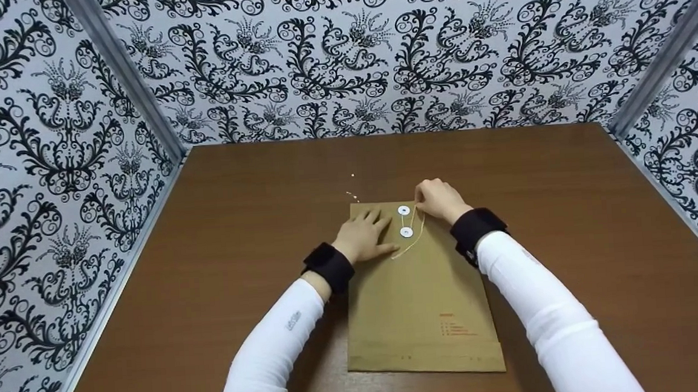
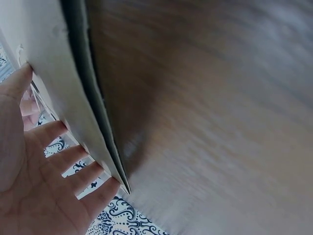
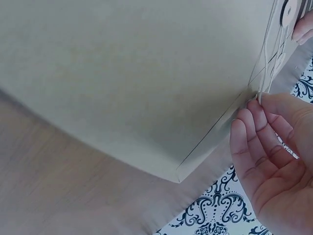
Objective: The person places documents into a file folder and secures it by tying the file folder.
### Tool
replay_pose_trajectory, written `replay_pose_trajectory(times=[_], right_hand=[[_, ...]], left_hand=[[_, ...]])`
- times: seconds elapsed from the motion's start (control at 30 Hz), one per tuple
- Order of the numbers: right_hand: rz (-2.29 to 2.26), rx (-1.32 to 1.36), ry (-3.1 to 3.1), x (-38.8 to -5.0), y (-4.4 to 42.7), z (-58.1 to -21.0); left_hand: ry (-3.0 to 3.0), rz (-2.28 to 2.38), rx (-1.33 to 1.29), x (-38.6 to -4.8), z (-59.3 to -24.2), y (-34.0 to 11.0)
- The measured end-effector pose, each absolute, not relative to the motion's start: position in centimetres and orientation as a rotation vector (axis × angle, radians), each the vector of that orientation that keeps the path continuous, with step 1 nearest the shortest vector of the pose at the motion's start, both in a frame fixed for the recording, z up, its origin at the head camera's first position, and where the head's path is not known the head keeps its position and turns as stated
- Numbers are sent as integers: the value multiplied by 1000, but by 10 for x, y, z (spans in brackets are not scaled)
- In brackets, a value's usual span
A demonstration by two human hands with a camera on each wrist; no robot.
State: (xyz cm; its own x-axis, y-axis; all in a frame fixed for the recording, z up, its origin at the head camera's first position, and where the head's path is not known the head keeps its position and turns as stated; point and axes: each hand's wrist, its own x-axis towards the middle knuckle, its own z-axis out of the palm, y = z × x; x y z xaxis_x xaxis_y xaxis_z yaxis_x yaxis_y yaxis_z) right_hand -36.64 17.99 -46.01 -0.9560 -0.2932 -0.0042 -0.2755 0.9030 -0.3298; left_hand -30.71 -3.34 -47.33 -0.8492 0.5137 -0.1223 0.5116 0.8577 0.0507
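A brown paper document envelope [image 1: 416, 301] lies flat on the table, its flap end away from me. Two white round buttons [image 1: 406, 232] sit one above the other near that end, with a thin pale string [image 1: 414, 245] running between them. My left hand [image 1: 362, 236] rests on the envelope's far left part, fingers spread; in the left wrist view its fingertips [image 2: 100, 193] touch the paper near the edge. At the far right, my right hand [image 1: 438, 199] pinches the string between thumb and fingertips, clearly seen in the right wrist view. The string's loose end trails down toward my left thumb.
The brown wooden table [image 1: 236, 239] spreads around the envelope. Small white bits [image 1: 354, 197] lie just beyond its far left corner. Patterned black-and-white walls [image 1: 364, 55] stand at the back and both sides.
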Motion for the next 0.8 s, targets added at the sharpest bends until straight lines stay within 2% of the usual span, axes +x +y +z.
replay_pose_trajectory(times=[0.8], right_hand=[[-399,-557,3064,-370,153,-461]], left_hand=[[2928,25,853,-312,-481,-34]])
